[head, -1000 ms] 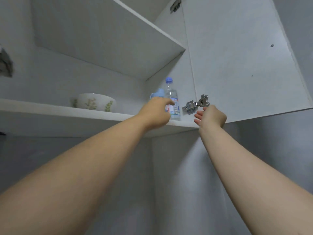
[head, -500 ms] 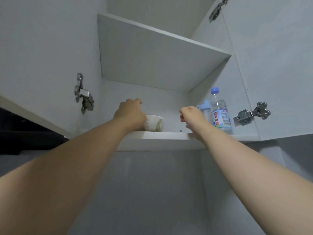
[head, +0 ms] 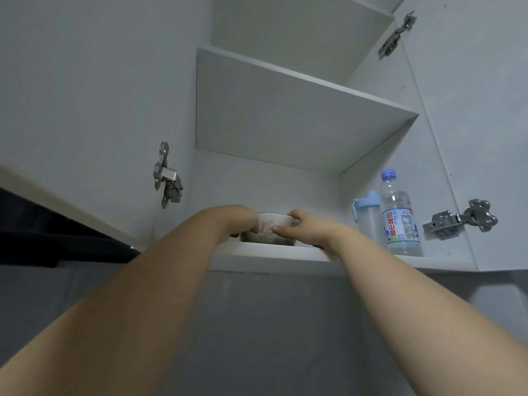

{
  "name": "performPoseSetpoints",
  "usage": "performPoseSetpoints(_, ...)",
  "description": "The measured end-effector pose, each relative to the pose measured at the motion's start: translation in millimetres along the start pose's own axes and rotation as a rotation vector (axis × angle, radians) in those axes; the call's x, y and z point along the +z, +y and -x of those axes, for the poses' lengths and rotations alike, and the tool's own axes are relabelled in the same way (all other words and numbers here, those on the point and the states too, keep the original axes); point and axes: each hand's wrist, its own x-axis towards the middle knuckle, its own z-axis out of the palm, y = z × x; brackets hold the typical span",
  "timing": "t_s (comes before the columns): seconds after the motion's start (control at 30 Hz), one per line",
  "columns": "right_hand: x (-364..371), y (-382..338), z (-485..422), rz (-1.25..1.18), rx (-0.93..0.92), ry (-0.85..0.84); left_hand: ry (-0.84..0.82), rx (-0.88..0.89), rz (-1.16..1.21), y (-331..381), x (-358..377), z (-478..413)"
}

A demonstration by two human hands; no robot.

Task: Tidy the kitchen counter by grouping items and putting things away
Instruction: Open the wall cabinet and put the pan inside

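Observation:
A white bowl with a green leaf pattern [head: 271, 228] sits on the lowest shelf [head: 357, 260] of an open wall cupboard above me. My left hand [head: 233, 221] grips the bowl's left side, its fingers hidden behind the rim. My right hand [head: 303, 228] holds the bowl's right side, thumb on the front wall and fingers curled over the rim. A clear water bottle with a blue cap [head: 398, 215] stands to the right on the same shelf. Just behind it stands a pale cup with a blue lid [head: 367, 214].
Both cupboard doors hang open, the left door [head: 85, 95] and the right door [head: 485, 110]. Metal hinges jut out on the left [head: 167, 177] and right [head: 460, 220]. A bare upper shelf [head: 285, 110] spans above. A dark unit [head: 57, 241] sits at the left.
Both hands left the bottle area, moved left along the shelf and closed on the bowl from either side. My view swung left and tilted further up.

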Motion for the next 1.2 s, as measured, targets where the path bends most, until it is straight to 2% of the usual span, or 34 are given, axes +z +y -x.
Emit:
performPoseSetpoints(0.23, 1.7, 13.1, -4.7, -0.147, 0.065, 0.190, -0.077, 0.098, 0.014, 3.5, 3.2, 5.4)
performPoseSetpoints(0.47, 2.6, 18.0, -8.4, -0.177, 0.092, 0.379, -0.179, 0.145, -0.073, 5.8, 6.6, 10.7)
performPoseSetpoints(0.63, -3.1, 26.9, -9.3, -0.157, 0.130, 0.532, -0.103, 0.184, -0.229, 2.7, 5.2, 10.1)
performPoseSetpoints(0.83, -20.8, 58.1, -3.2, -0.097, 0.211, 0.619, -0.007, 0.218, -0.227, 1.4, 9.4, 10.3)
performPoseSetpoints(1.03, -35.6, 90.3, 4.8, -0.044, 0.331, 0.681, 0.089, 0.160, -0.343, 0.8, 13.7, 4.1)
performPoseSetpoints(1.2, -37.3, 99.1, 4.2, -0.058, 0.347, 0.707, 0.182, 0.032, -0.371, 4.3, 14.8, 6.7)
